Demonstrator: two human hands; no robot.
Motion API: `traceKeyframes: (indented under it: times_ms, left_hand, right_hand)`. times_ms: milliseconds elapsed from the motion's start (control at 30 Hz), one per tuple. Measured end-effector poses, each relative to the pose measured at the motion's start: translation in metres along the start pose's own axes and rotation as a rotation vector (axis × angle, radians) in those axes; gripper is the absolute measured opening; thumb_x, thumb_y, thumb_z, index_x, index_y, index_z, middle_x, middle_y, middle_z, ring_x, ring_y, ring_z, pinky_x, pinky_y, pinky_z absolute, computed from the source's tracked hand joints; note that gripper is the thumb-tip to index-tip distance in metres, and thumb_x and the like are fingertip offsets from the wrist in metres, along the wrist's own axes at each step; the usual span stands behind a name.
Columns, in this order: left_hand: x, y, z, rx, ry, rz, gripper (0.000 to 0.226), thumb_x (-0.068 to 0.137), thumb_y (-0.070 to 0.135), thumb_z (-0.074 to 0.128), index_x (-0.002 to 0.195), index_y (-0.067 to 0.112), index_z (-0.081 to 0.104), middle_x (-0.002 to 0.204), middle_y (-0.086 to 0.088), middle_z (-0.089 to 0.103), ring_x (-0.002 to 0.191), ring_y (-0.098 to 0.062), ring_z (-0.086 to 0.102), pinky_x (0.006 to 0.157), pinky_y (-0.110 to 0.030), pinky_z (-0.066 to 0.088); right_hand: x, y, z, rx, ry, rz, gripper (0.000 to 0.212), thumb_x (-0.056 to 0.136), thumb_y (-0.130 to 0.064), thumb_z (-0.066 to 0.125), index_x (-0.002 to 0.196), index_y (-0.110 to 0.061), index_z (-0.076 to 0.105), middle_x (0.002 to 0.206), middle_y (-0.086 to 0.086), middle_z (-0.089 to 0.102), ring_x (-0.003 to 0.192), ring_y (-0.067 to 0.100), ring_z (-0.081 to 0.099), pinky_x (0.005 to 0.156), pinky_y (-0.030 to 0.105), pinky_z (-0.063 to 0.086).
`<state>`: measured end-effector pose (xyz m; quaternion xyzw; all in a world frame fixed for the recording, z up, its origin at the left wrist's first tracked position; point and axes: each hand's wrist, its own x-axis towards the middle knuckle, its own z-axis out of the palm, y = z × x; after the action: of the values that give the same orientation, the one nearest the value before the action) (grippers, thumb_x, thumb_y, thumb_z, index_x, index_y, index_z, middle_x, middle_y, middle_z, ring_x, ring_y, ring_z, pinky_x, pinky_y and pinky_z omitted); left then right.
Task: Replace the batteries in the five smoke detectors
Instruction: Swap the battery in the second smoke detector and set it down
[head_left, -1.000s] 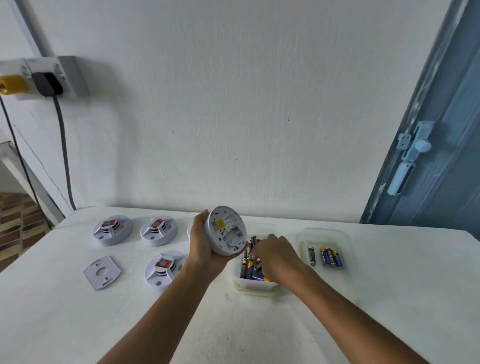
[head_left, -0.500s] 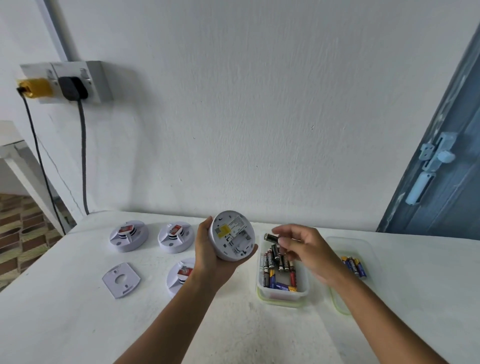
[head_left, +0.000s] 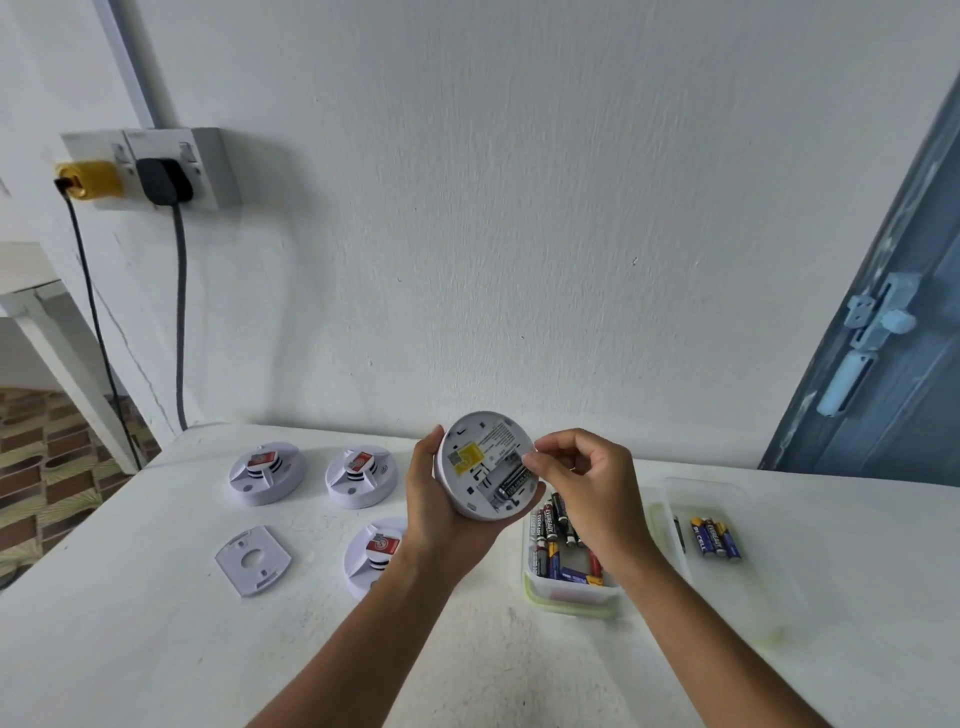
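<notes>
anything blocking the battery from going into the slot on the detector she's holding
Nothing visible does. The right hand pinches the battery right at the open compartment of the smoke detector, which the left hand holds.

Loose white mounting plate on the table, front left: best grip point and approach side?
The mounting plate lies flat on the table, clear of the detector to its right. It is thin, so a straight top-down pinch likely finds little to hold. Probably best: come from above on the near-left side, hook a fingertip in the centre hole, tip one edge up, then pinch across that raised edge.
</notes>
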<state>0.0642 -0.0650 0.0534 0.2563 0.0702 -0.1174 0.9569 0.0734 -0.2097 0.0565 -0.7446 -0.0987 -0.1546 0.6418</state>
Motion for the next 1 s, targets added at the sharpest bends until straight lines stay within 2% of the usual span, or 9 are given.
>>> traceKeyframes:
  times_ms: [133,267,333,467,567,667,767,833,1000]
  left_hand:
    - [0.000,0.002,0.002,-0.011,0.014,0.036,0.056,0.091,0.051,0.042,0.091,0.007,0.078,0.103,-0.021,0.068,0.104,-0.037,0.059,0.094,-0.052,0.044]
    - [0.003,0.003,0.003,-0.012,0.031,0.043,0.055,0.090,0.052,0.042,0.090,0.009,0.077,0.102,-0.019,0.067,0.105,-0.036,0.056,0.097,-0.051,0.040]
    - [0.004,0.002,0.004,-0.022,0.047,0.041,0.055,0.089,0.052,0.042,0.097,0.009,0.074,0.108,-0.021,0.065,0.109,-0.037,0.054,0.096,-0.050,0.041]
    - [0.006,0.000,0.003,0.009,0.069,0.039,0.054,0.088,0.053,0.042,0.110,0.010,0.067,0.117,-0.022,0.060,0.113,-0.037,0.052,0.089,-0.047,0.044]
    - [0.009,0.000,0.002,0.034,0.073,0.056,0.051,0.090,0.051,0.042,0.103,0.010,0.069,0.107,-0.020,0.066,0.108,-0.037,0.056,0.091,-0.051,0.044]
    - [0.012,0.002,0.002,0.065,0.087,0.037,0.046,0.091,0.049,0.043,0.104,0.012,0.067,0.108,-0.018,0.064,0.108,-0.037,0.055,0.092,-0.055,0.044]
    - [0.012,0.001,-0.002,0.076,0.129,-0.001,0.045,0.090,0.049,0.045,0.107,0.012,0.065,0.116,-0.020,0.061,0.110,-0.038,0.053,0.089,-0.056,0.045]
    - [0.011,0.000,-0.007,0.085,0.157,-0.010,0.045,0.090,0.049,0.045,0.108,0.013,0.065,0.117,-0.020,0.060,0.112,-0.039,0.053,0.089,-0.057,0.045]
    - [0.008,0.002,-0.015,0.072,0.194,0.000,0.042,0.090,0.047,0.045,0.108,0.013,0.064,0.118,-0.021,0.059,0.113,-0.039,0.052,0.093,-0.058,0.043]
  right_hand:
    - [-0.006,0.008,0.008,-0.155,0.074,-0.162,0.004,0.079,-0.015,0.077,0.079,-0.012,0.074,0.088,-0.003,0.067,0.077,0.008,0.061,0.064,0.013,0.047]
    - [-0.016,0.017,0.012,-0.189,0.027,-0.184,0.014,0.089,-0.013,0.066,0.100,-0.012,0.074,0.114,-0.013,0.057,0.101,-0.003,0.056,0.068,0.008,0.045]
    - [-0.021,0.018,0.013,-0.231,-0.007,-0.232,0.027,0.090,-0.023,0.059,0.112,-0.011,0.071,0.121,-0.010,0.056,0.108,0.002,0.055,0.077,0.012,0.049]
    - [-0.022,0.025,0.005,-0.550,-0.150,-0.405,0.045,0.094,-0.037,0.045,0.121,-0.009,0.066,0.138,0.000,0.048,0.119,0.012,0.048,0.090,0.022,0.048]
    - [-0.010,0.024,-0.007,-0.419,-0.196,-0.290,0.028,0.095,-0.019,0.054,0.119,-0.015,0.068,0.135,-0.006,0.049,0.115,0.003,0.051,0.084,0.011,0.046]
    - [0.013,0.042,-0.017,-0.422,-0.119,-0.092,0.035,0.090,0.003,0.054,0.117,-0.016,0.065,0.120,0.001,0.064,0.094,0.008,0.062,0.077,0.011,0.046]
    - [0.025,0.066,-0.018,-0.788,-0.465,0.173,0.054,0.087,-0.002,0.052,0.137,-0.024,0.049,0.144,-0.002,0.047,0.123,0.016,0.050,0.102,0.030,0.041]
    - [0.027,0.078,-0.015,-0.970,-0.629,0.192,0.061,0.086,-0.007,0.057,0.142,-0.026,0.042,0.150,-0.005,0.039,0.135,0.017,0.038,0.107,0.033,0.035]
    - [0.028,0.086,-0.011,-1.046,-0.609,0.090,0.048,0.087,-0.022,0.063,0.134,-0.024,0.052,0.132,-0.002,0.053,0.126,0.017,0.040,0.097,0.031,0.038]
